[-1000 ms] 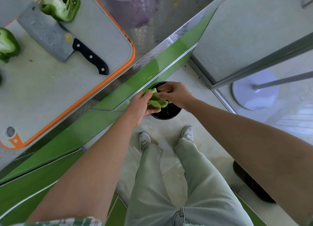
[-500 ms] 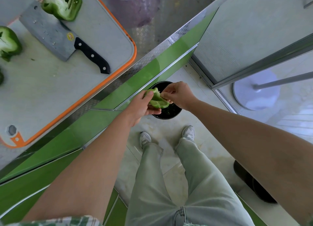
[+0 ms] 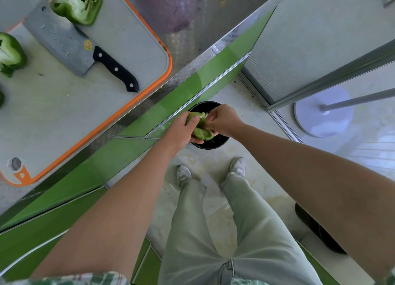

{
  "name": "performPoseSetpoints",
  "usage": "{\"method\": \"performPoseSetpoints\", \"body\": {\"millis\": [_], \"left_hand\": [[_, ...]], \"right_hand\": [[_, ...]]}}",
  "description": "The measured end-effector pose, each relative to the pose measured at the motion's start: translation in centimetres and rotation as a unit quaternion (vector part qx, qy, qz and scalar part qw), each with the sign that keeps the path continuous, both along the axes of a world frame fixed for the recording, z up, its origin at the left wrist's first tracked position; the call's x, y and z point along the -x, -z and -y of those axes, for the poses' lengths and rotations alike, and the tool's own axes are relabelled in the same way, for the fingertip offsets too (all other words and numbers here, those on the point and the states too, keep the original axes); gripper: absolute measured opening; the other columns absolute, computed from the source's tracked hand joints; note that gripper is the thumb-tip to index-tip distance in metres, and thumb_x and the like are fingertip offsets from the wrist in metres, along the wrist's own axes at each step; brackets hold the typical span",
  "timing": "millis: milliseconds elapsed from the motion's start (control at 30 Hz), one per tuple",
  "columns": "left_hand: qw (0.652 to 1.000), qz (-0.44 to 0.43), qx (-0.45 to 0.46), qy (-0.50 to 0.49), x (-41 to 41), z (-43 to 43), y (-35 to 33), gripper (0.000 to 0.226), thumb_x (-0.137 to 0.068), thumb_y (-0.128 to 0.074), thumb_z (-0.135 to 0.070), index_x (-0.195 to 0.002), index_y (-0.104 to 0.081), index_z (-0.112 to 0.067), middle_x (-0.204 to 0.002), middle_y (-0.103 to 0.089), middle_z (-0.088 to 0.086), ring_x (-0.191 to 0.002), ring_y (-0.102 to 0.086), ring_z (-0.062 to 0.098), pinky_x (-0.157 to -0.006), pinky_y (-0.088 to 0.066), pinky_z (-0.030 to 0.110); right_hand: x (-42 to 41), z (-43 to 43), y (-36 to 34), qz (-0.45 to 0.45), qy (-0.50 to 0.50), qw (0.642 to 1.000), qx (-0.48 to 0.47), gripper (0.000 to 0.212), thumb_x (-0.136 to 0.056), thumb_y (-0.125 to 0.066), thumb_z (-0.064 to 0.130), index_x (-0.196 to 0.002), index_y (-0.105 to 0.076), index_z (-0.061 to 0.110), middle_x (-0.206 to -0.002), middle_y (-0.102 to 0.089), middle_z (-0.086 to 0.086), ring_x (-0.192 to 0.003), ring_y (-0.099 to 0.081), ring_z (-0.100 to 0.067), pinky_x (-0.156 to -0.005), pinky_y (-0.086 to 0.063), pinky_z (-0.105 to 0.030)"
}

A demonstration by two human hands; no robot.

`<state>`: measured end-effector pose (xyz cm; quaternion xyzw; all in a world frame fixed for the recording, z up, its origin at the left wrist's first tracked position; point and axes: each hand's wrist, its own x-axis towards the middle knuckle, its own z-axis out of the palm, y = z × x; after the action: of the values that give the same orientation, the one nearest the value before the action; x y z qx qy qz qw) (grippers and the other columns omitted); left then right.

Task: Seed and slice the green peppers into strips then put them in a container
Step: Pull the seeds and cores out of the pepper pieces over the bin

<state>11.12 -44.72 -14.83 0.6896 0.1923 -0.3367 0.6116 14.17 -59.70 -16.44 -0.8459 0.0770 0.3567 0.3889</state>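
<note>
We see bright, soft daylight, strongest on the floor (image 3: 363,152) at right, which washes out bluish-white. Shadows are faint. Our wide lens bends straight lines near the edges; the centre is sharp.

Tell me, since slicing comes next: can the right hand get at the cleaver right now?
Probably not at once: the right hand pinches the pepper half that the left hand holds over the black bin. Once free, likely yes: the cleaver lies uncovered on the cutting board, handle towards the counter edge.
</note>
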Motion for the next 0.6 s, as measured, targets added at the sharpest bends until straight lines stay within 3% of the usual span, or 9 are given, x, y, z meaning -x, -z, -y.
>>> {"method": "performPoseSetpoints", "body": {"millis": [133, 233, 367, 467, 600], "left_hand": [[0.999, -0.004, -0.041, -0.023, -0.1, 0.1, 0.2, 0.023, -0.105, -0.042, -0.020, -0.119, -0.049, -0.003, -0.121, -0.055, 0.024, -0.092, -0.064, 0.029, -0.060, -0.061, 0.030], [0.997, -0.012, -0.041, -0.059, -0.3, -0.5, 0.2, 0.026, -0.105, -0.042, -0.022, -0.119, -0.050, -0.001, -0.123, -0.054, 0.026, -0.090, -0.065, 0.028, -0.060, -0.061, 0.032], [0.997, -0.042, -0.010, -0.067, -0.3, -0.9, 0.1, 0.028, -0.106, -0.041, -0.023, -0.118, -0.049, 0.001, -0.110, -0.059, 0.026, -0.071, -0.065, 0.025, -0.064, -0.062, 0.037], [0.995, -0.068, 0.020, -0.068, -0.1, -0.5, -0.2, 0.029, -0.106, -0.039, -0.023, -0.121, -0.045, 0.001, -0.101, -0.061, 0.021, -0.066, -0.063, 0.027, -0.062, -0.062, 0.036], [0.996, -0.064, 0.026, -0.047, 0.0, -0.3, -0.3, 0.019, -0.106, -0.039, -0.025, -0.109, -0.045, -0.007, -0.095, -0.063, 0.018, -0.065, -0.063, 0.027, -0.068, -0.062, 0.041]], "right_hand": [[0.5, 0.3, 0.0, 0.007, -0.026, 1.000, 0.008, 0.022, -0.080, -0.062, -0.001, -0.080, -0.071, 0.019, -0.077, -0.071, -0.003, -0.064, -0.068, -0.012, -0.070, -0.057, -0.023], [0.6, 1.7, 0.6, 0.029, 0.015, 0.998, 0.051, 0.031, -0.079, -0.057, -0.006, -0.077, -0.067, 0.023, -0.072, -0.068, 0.001, -0.074, -0.069, -0.019, -0.077, -0.058, -0.034], [0.5, 2.0, 0.3, 0.031, 0.050, 0.998, -0.022, 0.009, -0.090, -0.060, 0.011, -0.092, -0.068, 0.014, -0.076, -0.072, -0.004, -0.065, -0.069, -0.018, -0.073, -0.060, -0.032], [0.2, 1.2, -0.3, 0.051, 0.020, 0.995, -0.078, 0.012, -0.087, -0.069, 0.020, -0.096, -0.067, 0.013, -0.083, -0.073, -0.003, -0.071, -0.069, -0.018, -0.071, -0.058, -0.025], [0.0, 0.4, -0.4, 0.092, -0.047, 0.994, -0.033, 0.009, -0.084, -0.071, 0.017, -0.091, -0.071, 0.012, -0.081, -0.068, 0.003, -0.068, -0.062, -0.007, -0.080, -0.055, -0.028]]}}
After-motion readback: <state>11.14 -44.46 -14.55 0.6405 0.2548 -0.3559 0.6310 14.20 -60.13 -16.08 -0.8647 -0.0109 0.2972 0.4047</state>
